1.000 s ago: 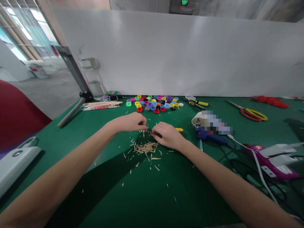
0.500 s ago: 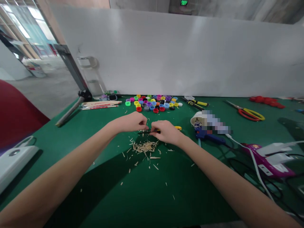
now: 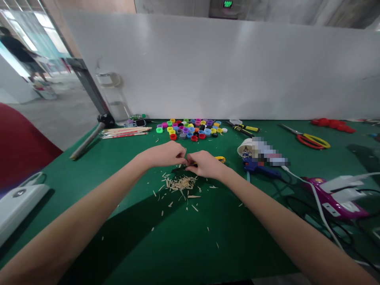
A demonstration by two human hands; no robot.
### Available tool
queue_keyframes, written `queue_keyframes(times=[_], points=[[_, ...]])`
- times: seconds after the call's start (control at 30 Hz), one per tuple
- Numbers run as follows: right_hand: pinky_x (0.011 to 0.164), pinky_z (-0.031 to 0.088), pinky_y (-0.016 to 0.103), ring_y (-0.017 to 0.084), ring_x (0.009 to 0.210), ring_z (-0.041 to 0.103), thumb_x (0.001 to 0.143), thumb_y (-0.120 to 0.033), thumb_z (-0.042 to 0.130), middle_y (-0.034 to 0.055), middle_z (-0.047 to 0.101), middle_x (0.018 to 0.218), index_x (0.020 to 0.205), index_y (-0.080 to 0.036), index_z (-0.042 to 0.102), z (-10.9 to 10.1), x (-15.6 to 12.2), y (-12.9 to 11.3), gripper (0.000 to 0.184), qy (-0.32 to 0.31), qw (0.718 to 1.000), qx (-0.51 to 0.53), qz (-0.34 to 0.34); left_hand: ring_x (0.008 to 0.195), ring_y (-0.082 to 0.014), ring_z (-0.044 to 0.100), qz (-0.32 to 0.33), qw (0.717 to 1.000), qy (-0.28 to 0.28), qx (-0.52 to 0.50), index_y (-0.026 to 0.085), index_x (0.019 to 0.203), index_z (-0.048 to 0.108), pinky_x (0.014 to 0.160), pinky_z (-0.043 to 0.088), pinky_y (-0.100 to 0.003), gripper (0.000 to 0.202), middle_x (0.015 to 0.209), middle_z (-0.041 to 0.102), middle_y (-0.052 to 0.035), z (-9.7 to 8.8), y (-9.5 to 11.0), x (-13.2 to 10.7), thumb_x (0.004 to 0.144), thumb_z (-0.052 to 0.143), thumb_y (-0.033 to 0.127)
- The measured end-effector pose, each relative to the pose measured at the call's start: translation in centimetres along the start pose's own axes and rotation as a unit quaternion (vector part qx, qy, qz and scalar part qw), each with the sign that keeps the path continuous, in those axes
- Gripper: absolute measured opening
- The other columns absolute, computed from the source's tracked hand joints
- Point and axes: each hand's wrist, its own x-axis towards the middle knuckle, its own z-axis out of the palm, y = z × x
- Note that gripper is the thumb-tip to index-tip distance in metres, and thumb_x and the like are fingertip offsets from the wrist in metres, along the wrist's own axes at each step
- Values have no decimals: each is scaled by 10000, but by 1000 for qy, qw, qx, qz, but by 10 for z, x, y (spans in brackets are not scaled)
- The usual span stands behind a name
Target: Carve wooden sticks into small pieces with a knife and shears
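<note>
My right hand [image 3: 203,164] is closed on a utility knife [image 3: 220,159]; its yellow handle end sticks out to the right and its dark blade shows left of the fingers, tilted slightly downward. Against it, fingertips almost touching, my left hand [image 3: 170,153] is closed in a pinch. What sits between those left fingers is hidden. Just below both hands lies a small heap of pale wood shavings [image 3: 181,183], with loose slivers scattered around it on the green table [image 3: 184,253].
Colourful bottle caps [image 3: 190,130] cluster at the back, with wooden sticks [image 3: 127,131] to their left. On the right are pliers [image 3: 243,128], scissors [image 3: 308,138], a tipped white cup [image 3: 245,147], a blue glue gun [image 3: 261,168] and a purple power strip [image 3: 335,200] with cables.
The knife blade has swung slightly lower and shows broader, and my hands have come closer together. A person in the far left background has come more into view.
</note>
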Motion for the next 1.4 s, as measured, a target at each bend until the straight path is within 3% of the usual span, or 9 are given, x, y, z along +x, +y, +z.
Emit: queue_keyframes(times=[0.23, 0.4, 0.73, 1.4], points=[[597, 352, 252, 132, 701, 550, 796, -205, 600, 10, 629, 762, 774, -191, 553, 0, -7, -5, 54, -6, 999, 26, -18, 484, -100, 404, -19, 1000, -12, -1, 181, 645, 533, 472, 285, -261, 319, 579, 516, -6, -2, -9, -4, 834, 442, 421], [648, 367, 259, 142, 767, 534, 838, -217, 563, 18, 610, 767, 781, -192, 558, -1, -17, -8, 61, 30, 998, 30, -48, 496, -102, 414, -20, 1000, -17, -3, 185, 649, 531, 486, 288, -261, 344, 580, 513, 0, -4, -19, -7, 841, 438, 455], [653, 363, 268, 141, 742, 510, 866, -252, 541, 25, 596, 770, 786, -186, 543, 3, -16, -4, 104, 83, 995, 8, -48, 511, -104, 423, 0, 1000, -18, -12, 183, 669, 556, 499, 294, -260, 316, 601, 534, -5, -6, -14, -5, 843, 441, 421], [638, 352, 259, 138, 732, 538, 809, -220, 592, 14, 616, 779, 766, -190, 540, 2, -6, -3, 74, 47, 999, -2, -14, 495, -105, 417, -11, 1000, -9, 18, 181, 655, 541, 495, 281, -272, 340, 584, 530, -10, -1, -12, -3, 851, 417, 430]])
